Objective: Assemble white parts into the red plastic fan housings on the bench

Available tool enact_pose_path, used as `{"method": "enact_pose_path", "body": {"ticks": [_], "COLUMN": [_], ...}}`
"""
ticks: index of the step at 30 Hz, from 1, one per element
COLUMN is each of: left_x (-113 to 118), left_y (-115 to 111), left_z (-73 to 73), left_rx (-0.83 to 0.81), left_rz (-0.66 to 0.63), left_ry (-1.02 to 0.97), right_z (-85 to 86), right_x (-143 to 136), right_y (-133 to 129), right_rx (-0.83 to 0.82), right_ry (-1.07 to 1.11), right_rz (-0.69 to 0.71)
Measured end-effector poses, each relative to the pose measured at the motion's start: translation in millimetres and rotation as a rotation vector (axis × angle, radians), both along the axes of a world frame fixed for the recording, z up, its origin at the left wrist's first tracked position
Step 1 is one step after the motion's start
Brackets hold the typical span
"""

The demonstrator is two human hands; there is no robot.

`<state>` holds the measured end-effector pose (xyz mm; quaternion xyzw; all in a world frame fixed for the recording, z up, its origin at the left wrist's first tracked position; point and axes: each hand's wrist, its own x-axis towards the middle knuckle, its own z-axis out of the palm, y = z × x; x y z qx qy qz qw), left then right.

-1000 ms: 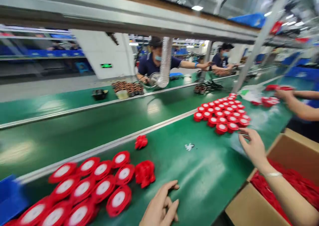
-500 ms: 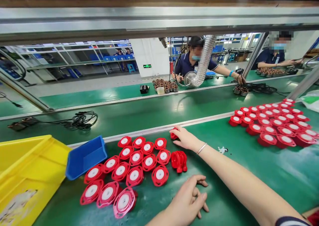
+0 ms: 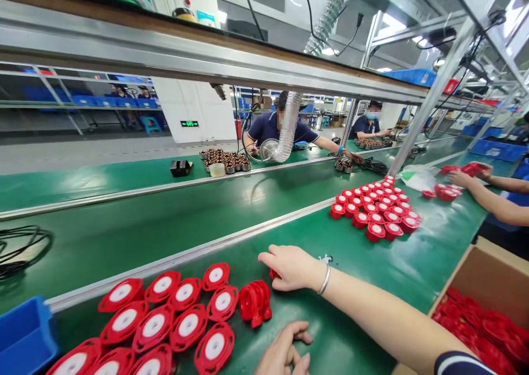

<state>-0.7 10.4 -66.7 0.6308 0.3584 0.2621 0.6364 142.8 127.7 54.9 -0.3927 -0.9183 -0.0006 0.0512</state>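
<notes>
Hands [image 3: 291, 267] over green workshop bench [image 3: 314, 231]

Small red part [image 3: 273, 274] leaves the rail [image 3: 190, 255].
The person's right hand [image 3: 291, 267] now grasps it, drawn nearer the person, to the right of the stacked red pieces [image 3: 255, 303].

red part [image 3: 273, 274] | mostly hidden | just beside glossy, ridged red cluster [image 3: 255, 303]
</notes>
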Motion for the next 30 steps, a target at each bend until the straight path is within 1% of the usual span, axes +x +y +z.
{"method": "enact_pose_path", "body": {"ticks": [2,5,8,10,13,15,17,18,20,21,23,26,28,29,30], "left_x": [0,0,0,0,0,0,0,0,-1,-1,-1,2,4,5,5], "left_y": [-6,-12,-14,-14,-15,-15,-14,-13,-12,-11,-9,-8,-7,-7,-7], "left_z": [16.9,39.3,51.3,54.0,53.6,52.7,52.8,53.4,56.0,57.7,61.4,66.9,70.5,72.2,73.9], "left_rx": [0.001,0.023,0.037,0.041,0.019,-0.030,-0.087,-0.121,-0.215,-0.267,-0.344,-0.368,-0.378,-0.388,-0.398], "left_rz": [-0.036,-0.022,-0.002,-0.001,0.005,0.045,0.095,0.109,0.116,0.118,0.142,0.204,0.245,0.255,0.257], "left_ry": [0.001,0.035,0.065,0.067,0.041,-0.025,-0.161,-0.244,-0.383,-0.422,-0.433,-0.380,-0.327,-0.301,-0.282], "right_z": [3.9,5.4,2.8,1.4,3.8,6.9,7.7,6.5,1.2,-2.3,-8.7,-14.3,-18.5,-22.0,-26.6], "right_x": [-2,-2,0,2,9,17,24,27,29,29,27,29,41,50,61], "right_y": [-4,-7,-8,-8,-13,-22,-38,-49,-73,-85,-105,-118,-115,-111,-105], "right_rx": [-0.026,-0.079,-0.109,-0.120,-0.125,-0.145,-0.251,-0.325,-0.447,-0.475,-0.488,-0.484,-0.441,-0.382,-0.302], "right_ry": [-0.047,-0.047,-0.029,-0.026,-0.008,0.073,0.285,0.413,0.625,0.673,0.703,0.715,0.784,0.827,0.862], "right_rz": [0.013,0.011,-0.011,-0.025,-0.058,-0.105,-0.115,-0.090,0.004,0.049,0.086,0.082,0.018,-0.072,-0.202]}}
